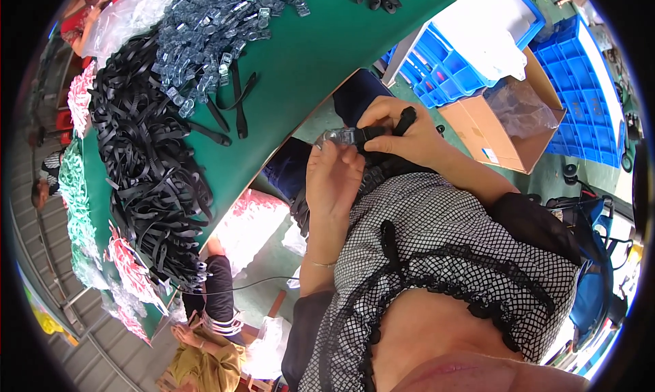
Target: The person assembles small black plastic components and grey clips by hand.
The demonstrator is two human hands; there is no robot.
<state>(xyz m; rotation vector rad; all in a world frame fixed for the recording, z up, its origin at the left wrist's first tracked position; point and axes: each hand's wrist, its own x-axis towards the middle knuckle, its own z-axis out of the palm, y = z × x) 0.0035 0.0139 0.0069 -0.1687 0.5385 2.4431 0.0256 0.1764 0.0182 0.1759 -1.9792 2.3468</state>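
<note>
In front of my body, above the lap, my left hand (333, 177) pinches a small clear plastic clip (337, 137) between thumb and fingertips. My right hand (408, 133) is closed around a black strap (406, 120), its looped end sticking up between the fingers. The strap's other end meets the clip, but I cannot tell whether it is inside the clip or only against it. More black straps (390, 165) lie on my lap below the hands.
On the green table (300, 68) are a heap of clear clips (205, 37) and a big pile of black straps (147, 160). Pink and green bundles (76, 194) line its far left edge. Blue crates (580, 85) and a cardboard box (491, 133) stand right; another person (208, 361) sits lower left.
</note>
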